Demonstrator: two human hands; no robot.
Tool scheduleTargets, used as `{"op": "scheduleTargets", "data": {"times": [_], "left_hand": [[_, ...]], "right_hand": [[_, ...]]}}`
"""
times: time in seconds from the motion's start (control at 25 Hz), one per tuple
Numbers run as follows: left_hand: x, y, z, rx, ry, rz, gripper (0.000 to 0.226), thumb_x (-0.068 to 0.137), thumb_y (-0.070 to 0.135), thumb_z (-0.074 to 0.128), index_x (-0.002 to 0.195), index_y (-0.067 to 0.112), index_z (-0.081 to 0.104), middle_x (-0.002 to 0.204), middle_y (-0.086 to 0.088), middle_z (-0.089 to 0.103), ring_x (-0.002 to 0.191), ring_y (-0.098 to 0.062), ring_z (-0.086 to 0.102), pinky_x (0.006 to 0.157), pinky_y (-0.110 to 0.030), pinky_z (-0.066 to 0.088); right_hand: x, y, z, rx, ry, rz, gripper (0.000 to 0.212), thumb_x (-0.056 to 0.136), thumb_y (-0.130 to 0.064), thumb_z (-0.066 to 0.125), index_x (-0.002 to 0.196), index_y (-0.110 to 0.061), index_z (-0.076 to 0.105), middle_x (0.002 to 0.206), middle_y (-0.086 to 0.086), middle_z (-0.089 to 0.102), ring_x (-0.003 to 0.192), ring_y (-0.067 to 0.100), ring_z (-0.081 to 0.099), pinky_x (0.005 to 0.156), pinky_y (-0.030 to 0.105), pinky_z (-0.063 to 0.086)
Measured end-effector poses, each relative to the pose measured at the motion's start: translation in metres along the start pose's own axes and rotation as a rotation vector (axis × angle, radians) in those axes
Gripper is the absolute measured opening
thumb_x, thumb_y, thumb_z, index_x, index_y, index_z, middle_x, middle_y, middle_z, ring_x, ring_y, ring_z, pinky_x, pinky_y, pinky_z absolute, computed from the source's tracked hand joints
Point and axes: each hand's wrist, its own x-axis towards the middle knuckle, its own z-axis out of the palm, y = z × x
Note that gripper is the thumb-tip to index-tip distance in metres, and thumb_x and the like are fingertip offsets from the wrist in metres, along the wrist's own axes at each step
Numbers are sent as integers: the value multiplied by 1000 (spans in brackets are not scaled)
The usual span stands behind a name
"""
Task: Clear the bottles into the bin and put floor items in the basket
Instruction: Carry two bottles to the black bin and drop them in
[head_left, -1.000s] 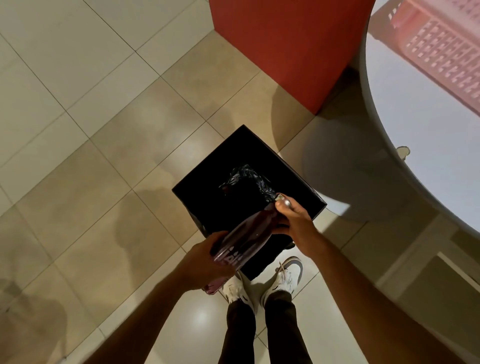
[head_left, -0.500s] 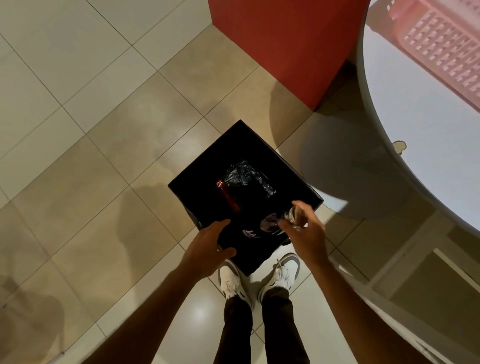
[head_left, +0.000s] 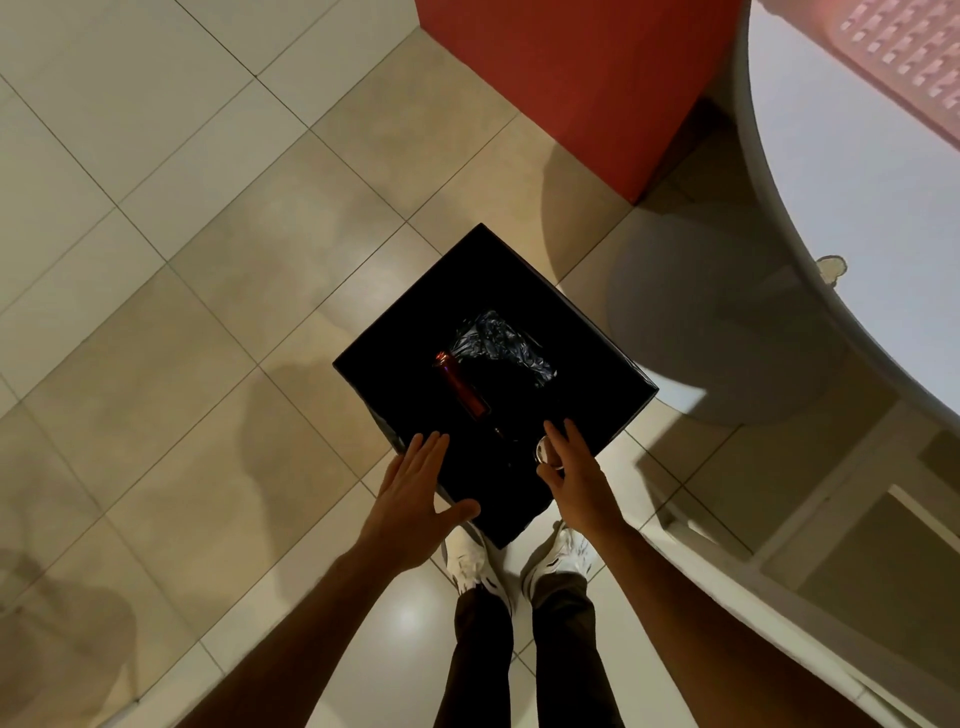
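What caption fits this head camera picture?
Open left hand and right hand hover above the square black bin holding a dark red glass bottle.

basket (head_left: 904, 57): cut by top-right edge | bin (head_left: 587, 332) interior: mostly too dark

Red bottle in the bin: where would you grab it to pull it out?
Grip the red bottle near its top end, the bright tip pointing far-left, coming straight down through the opening. It lies slanted inside the black bin, whose walls block any sideways reach.
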Motion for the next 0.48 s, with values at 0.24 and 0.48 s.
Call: {"op": "scheduleTargets", "data": {"times": [0.24,0.48], "left_hand": [[-24,60,-62,-11,29,82,89,91,61,58,159,35,8,157,20,-8,140,2,-16,116,-31,-8],[-82,167,-139,-60,83,239,86,91,56,60,158,24,17,165,2,20,153,-15,9,123,-39,6]], "right_hand": [[-52,-32,-61,-88,22,46,69,104,-25,52,161,-20,13,169,4,7,156,23,3,122,45,28],[-156,-108,-149,-98,194,-47,69,103,-35,52,160,-29,14,167,-7,13,155,14,4,122,37,14]]}}
